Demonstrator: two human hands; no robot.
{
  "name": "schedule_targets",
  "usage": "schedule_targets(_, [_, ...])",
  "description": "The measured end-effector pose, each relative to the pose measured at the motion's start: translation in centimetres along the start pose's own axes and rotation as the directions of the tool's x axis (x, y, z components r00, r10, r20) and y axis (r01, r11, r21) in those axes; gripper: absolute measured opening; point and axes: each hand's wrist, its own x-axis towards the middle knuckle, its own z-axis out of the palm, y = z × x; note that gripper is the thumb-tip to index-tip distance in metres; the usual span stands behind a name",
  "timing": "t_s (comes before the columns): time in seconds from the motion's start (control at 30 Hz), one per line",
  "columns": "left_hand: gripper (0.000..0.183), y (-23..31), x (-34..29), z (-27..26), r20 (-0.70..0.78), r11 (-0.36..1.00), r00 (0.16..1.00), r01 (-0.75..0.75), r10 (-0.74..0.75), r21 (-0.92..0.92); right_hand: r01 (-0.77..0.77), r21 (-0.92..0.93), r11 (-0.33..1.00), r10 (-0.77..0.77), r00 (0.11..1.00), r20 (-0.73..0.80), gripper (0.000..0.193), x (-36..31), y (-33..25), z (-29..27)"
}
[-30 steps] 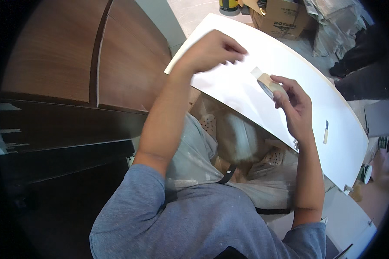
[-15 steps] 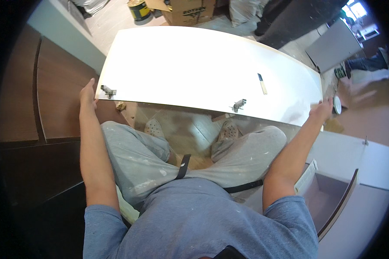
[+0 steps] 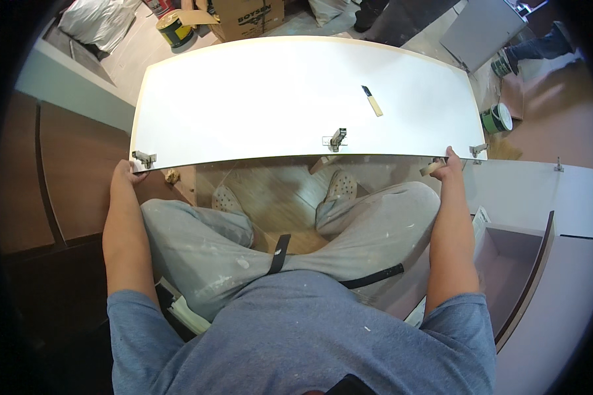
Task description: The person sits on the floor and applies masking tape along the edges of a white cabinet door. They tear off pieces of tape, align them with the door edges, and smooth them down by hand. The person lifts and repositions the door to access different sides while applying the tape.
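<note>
Bright, even indoor light from above. White panel (image 3: 296, 99) overexposed, near-glare across its centre; surface detail washed out. Soft shadow beneath its near edge, over the floor (image 3: 277, 197). Fisheye bends straight edges; black vignette at all corners. Focus sharp centrally, softer toward the rim.

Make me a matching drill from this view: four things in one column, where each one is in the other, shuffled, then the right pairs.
Things:
1. left hand
2. right hand
3. small brush
4. middle hinge

Places:
A. lying loose on top of the white panel
B. fixed at the middle of the panel's near edge
C. gripping the panel's near right corner
D. gripping the panel's near left corner, by a hinge

Pairs: 1-D, 2-C, 3-A, 4-B
</note>
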Motion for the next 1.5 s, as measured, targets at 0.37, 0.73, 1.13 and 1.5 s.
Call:
schedule_targets(0.37, [0.041,-1.4,0.0,-1.9,0.159,0.986,0.977,-0.128,0.144,-0.107,0.038,0.157,0.987,-0.060,0.988,0.142,0.063,-0.3,2.2,1.6])
schedule_targets(0.73, [0.046,-3.1,-2.6,0.3,0.126,0.991,0.985,-0.126,0.120,0.037,0.141,0.039,0.989,-0.131,0.973,-0.192,0.031,-1.5,1.8,2.3])
schedule_targets(1.13, [0.022,-4.3,-22.4,11.7,0.164,0.187,0.171,-0.979,0.972,-0.084,0.984,0.115,0.134,-0.898,0.072,0.434,0.059,-24.6,1.2,18.4])
schedule_targets(1.5, [0.055,-15.5,-29.7,17.4,0.757,0.724,0.425,-0.684,0.496,-0.090,0.925,-0.165,0.342,0.244,0.082,0.966,0.059,-35.5,18.5,22.3])
